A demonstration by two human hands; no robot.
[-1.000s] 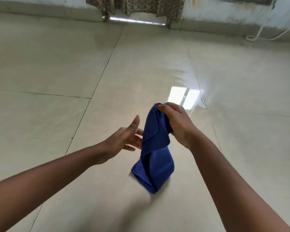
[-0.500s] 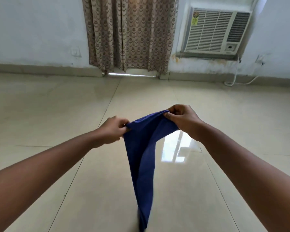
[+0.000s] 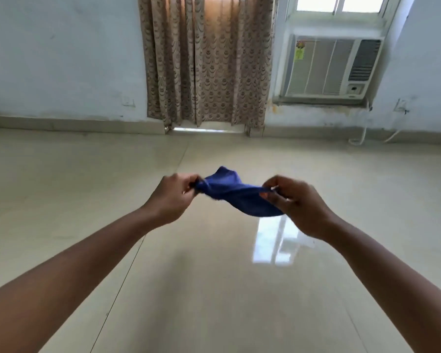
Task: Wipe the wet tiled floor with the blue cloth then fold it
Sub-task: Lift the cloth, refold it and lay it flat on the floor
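The blue cloth (image 3: 236, 193) is held up in the air between both hands, bunched and stretched sideways, well above the floor. My left hand (image 3: 172, 198) pinches its left end with curled fingers. My right hand (image 3: 294, 203) pinches the right end, and part of the cloth sags below it. The glossy beige tiled floor (image 3: 214, 289) lies under my arms, with a bright window reflection on it just below my right hand.
A patterned brown curtain (image 3: 206, 62) hangs on the far wall. A window air conditioner (image 3: 329, 68) sits at the right, with white cables (image 3: 359, 138) trailing to the floor below it. A low skirting runs along the wall base.
The cloth hung long from both hands; now it is gathered up and pulled out sideways between them. My hands have moved apart, and the view has tilted up toward the wall.
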